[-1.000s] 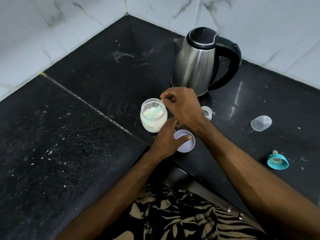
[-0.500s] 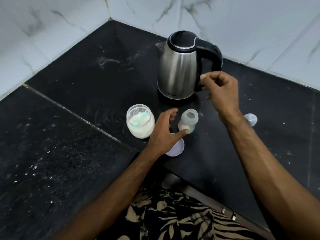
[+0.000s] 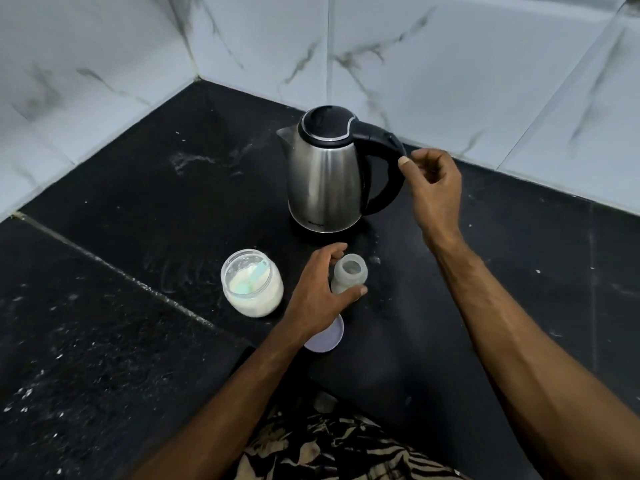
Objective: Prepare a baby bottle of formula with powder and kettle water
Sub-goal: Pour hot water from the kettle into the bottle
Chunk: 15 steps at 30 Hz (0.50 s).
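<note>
A steel kettle [image 3: 323, 181] with a black lid and handle stands at the back of the black counter. My right hand [image 3: 434, 183] hovers just right of the handle, fingers curled and apart, thumb tip touching or nearly touching it. In front of the kettle stands a small open baby bottle [image 3: 349, 277] with powder at its bottom. My left hand [image 3: 320, 292] cups around it, thumb at its base and fingers at its neck. Left of the bottle sits an open glass jar of white formula powder [image 3: 252, 284] with a pale green scoop inside.
A lilac jar lid [image 3: 327, 336] lies under my left wrist near the counter edge. Spilled powder specks the black counter [image 3: 104, 306]. White marble-tiled walls [image 3: 450, 64] close the corner behind the kettle. Patterned clothing shows below the counter edge.
My right hand left the jar, where the scoop now rests, and moved up right to the kettle handle. My left hand closed around the bottle. The view shifted, and the cap and teat went out of frame.
</note>
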Tool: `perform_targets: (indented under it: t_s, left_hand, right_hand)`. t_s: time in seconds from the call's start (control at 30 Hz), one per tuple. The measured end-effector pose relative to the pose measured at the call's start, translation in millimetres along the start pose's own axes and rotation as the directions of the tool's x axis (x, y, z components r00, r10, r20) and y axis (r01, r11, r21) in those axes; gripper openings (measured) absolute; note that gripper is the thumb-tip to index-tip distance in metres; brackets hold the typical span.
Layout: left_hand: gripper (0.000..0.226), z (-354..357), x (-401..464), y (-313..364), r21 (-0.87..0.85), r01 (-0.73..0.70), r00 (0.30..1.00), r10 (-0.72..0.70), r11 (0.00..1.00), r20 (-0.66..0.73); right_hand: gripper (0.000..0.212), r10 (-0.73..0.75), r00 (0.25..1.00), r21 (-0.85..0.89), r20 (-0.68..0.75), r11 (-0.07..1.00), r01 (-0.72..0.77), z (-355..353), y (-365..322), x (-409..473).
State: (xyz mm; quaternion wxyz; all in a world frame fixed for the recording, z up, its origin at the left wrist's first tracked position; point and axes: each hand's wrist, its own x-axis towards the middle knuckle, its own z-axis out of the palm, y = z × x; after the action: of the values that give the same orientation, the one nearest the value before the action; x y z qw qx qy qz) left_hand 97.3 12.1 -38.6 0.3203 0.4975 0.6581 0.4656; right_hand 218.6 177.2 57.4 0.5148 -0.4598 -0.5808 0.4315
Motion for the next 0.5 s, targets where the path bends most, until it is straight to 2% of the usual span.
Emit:
perform_targets:
  t_s: [0.1, 0.3, 0.5]
  left_hand:
    - [0.072, 0.8, 1.5, -3.3, -0.001, 0.002, 1.000, -0.002, 1.000, 0.018]
    - [0.061, 0.0, 7.3, -7.3, 0.028, -0.029, 0.999, 0.028, 0.999, 0.036]
    - [0.057, -1.3, 12.2, -6.3, 0.052, -0.025, 0.999, 0.024, 0.998, 0.030]
  right_hand:
    - [0.024, 0.006, 0.999, 0.002, 0.036, 1.000, -0.006, 6.0, 4.6, 14.0]
    - [0.040, -0.007, 0.978, -0.054, 0.206, 0.998, 0.018, 20.8, 18.6, 29.4]
    - [0.037, -0.021, 0.960, -0.060, 0.278, 0.997, 0.039, 22.4, 22.9, 50.2]
